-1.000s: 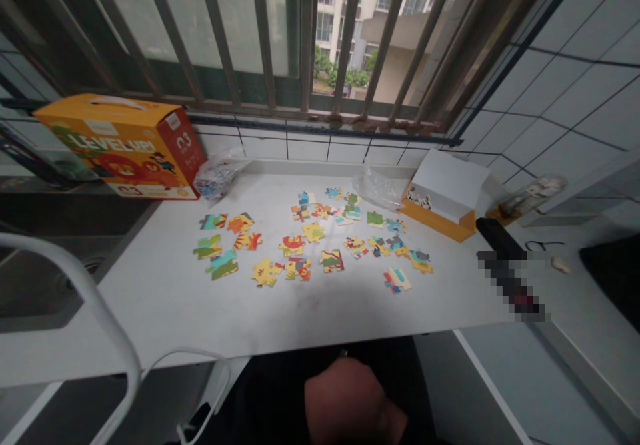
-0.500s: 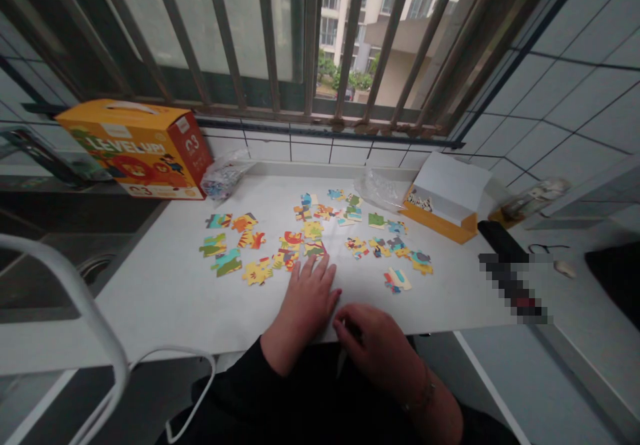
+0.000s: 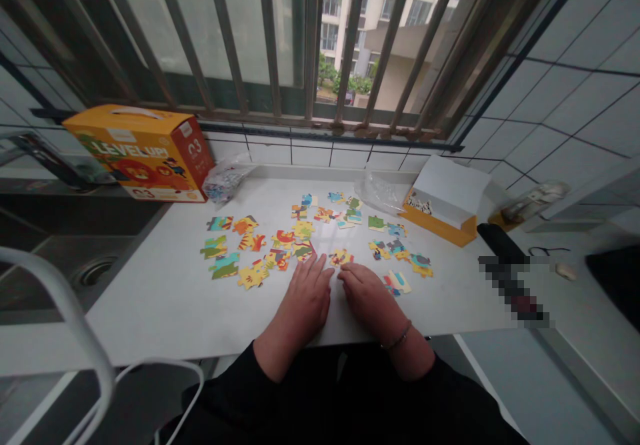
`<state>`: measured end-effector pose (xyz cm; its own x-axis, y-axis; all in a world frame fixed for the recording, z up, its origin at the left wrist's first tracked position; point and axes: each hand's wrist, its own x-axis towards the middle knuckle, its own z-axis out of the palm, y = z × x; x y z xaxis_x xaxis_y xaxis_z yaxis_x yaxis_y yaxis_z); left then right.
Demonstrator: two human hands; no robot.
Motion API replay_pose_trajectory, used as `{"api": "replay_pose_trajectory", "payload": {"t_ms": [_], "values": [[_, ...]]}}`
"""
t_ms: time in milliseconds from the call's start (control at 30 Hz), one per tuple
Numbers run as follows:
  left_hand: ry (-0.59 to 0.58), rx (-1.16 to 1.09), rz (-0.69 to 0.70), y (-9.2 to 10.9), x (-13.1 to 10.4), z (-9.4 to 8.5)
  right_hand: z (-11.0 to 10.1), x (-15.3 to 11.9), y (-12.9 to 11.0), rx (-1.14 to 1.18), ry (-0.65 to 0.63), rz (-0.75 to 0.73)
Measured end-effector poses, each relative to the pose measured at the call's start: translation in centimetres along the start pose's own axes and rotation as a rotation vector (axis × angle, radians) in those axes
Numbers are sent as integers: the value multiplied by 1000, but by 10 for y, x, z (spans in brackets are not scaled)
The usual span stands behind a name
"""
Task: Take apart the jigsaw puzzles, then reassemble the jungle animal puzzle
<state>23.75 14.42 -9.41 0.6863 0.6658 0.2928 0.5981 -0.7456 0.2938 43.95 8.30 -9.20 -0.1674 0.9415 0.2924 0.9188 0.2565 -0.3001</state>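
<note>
My left hand (image 3: 306,298) lies over the near part of the white table with its fingers stretched forward, and the fingertips meet the edge of a green and red jigsaw puzzle piece (image 3: 303,251). Close on its right, my right hand (image 3: 367,295) is closed, thumb and fingers together at the near edge of a yellow puzzle piece with small figures (image 3: 341,257). Left of my hands, a yellow piece (image 3: 253,275) adjoins the orange lion pieces (image 3: 285,238). A white and red piece (image 3: 397,281) lies right of my right hand.
An orange box (image 3: 145,155) and a bag of pieces (image 3: 227,181) stand at the back left. Clear plastic (image 3: 379,191) and an opened white and yellow box (image 3: 443,201) are at the back right. Left of the table (image 3: 175,311) is a sink (image 3: 95,271).
My right hand has risen from the table's front edge to the yellow figure piece, which now lies further left. My left hand and the joined lion pieces have shifted slightly left.
</note>
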Motion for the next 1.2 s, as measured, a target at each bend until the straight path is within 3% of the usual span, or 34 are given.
{"api": "replay_pose_trajectory", "payload": {"t_ms": [133, 333, 533, 633, 733, 933, 1100, 1200], "values": [[-35, -40, 35, 0, 1, -2, -20, -6, 17, 109, -25, -68], [-100, -104, 149, 7, 4, -17, -40, 1, 32, -216, 55, 319], [-72, -89, 250, 5, 4, -5, -41, 14, 50, -347, -43, 518], [-8, -130, 294, 3, 4, 0, -39, 16, 59, -294, -58, 505], [-21, -161, 306, 4, 5, -2, -37, 15, 66, -211, -32, 470], [-20, -118, 143, 3, 4, -5, -47, 13, 68, -51, -10, 412], [44, -102, 51, 1, 2, 0, -56, 0, 67, 136, -101, 225], [53, -100, 16, 0, 3, 2, -55, -9, 64, 76, -16, 232]]}}
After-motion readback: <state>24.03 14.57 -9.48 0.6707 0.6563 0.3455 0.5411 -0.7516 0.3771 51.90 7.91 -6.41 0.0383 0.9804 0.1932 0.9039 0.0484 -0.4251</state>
